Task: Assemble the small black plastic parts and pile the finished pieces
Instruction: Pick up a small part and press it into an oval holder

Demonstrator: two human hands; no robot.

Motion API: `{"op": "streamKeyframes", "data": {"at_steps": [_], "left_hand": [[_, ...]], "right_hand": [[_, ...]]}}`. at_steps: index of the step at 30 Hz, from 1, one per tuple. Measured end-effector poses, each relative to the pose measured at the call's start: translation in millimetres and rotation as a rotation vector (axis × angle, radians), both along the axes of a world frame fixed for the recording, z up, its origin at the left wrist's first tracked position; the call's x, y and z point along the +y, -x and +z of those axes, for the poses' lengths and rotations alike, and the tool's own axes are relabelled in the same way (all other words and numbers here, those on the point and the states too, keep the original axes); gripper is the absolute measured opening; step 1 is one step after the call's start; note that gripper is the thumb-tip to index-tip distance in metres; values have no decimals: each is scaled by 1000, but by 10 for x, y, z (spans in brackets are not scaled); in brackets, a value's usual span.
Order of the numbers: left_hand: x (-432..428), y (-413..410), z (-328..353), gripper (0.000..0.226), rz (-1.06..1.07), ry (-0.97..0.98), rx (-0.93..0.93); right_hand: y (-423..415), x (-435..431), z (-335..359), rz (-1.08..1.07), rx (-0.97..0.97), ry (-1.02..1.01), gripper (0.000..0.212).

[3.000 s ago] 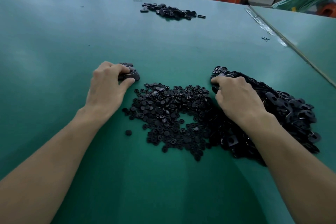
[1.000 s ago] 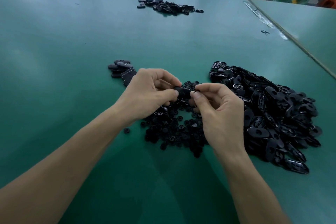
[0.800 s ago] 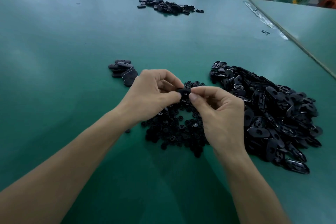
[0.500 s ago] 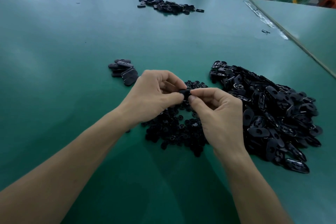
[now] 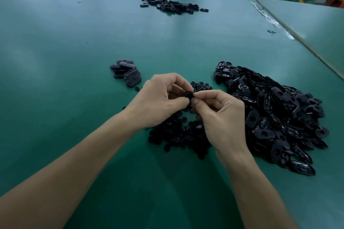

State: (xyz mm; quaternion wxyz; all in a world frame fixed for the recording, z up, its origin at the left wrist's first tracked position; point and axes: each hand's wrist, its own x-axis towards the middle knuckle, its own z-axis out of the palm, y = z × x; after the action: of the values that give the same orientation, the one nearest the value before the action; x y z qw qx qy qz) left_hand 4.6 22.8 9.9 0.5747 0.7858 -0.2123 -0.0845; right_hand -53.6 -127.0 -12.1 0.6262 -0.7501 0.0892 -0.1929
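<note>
The part (image 5: 189,94) we are joining is pinched between both hands, just above the far edge of the discs (image 5: 178,135). Our left hand (image 5: 160,102) is curled round one end, thumb and forefinger clamped on it. Our right hand (image 5: 221,117) pinches the other end between thumb tip and forefinger. The fingers hide most of the part, so we cannot tell whether a disc is already seated in it.

To do this step well, we judge that the left hand should only steady the part while the right does the pressing. We should push square to the face rather than at a tilt, so the small piece goes in evenly. We should hold the work low over the discs, so that anything that slips lands back among them and does not skate across the bench (image 5: 74,42). Before letting go, we should run a thumb over the joint to check that it sits flush.

The shells (image 5: 279,113) lie heaped right of the discs, touching them, within easy reach of the right hand. The finished stack (image 5: 126,72) lies left of and beyond the discs, and the part should go there once it is joined. A far pile (image 5: 173,5) sits well beyond the discs.
</note>
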Motion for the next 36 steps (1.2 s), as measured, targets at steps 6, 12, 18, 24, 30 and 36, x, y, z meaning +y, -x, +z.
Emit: {"op": "streamKeyframes", "data": {"at_steps": [6,12,18,24,30,36], "left_hand": [[-23,18,-43,17,34,-47,-92],[-20,10,-78,15,61,-40,-102],[13,-19,-68,13,68,-27,-91],[21,-41,-71,24,3,-17,-29],[52,-58,-32,20,-51,46,43],[78,-80,-21,13,-86,63,92]], "right_hand": [[15,48,-2,-30,2,17,14],[42,90,-7,-52,1,101,14],[35,70,3,26,26,72,16],[43,21,24,22,-34,150,22],[20,-37,42,120,25,17,19],[20,-67,25,152,48,-59,15]]}}
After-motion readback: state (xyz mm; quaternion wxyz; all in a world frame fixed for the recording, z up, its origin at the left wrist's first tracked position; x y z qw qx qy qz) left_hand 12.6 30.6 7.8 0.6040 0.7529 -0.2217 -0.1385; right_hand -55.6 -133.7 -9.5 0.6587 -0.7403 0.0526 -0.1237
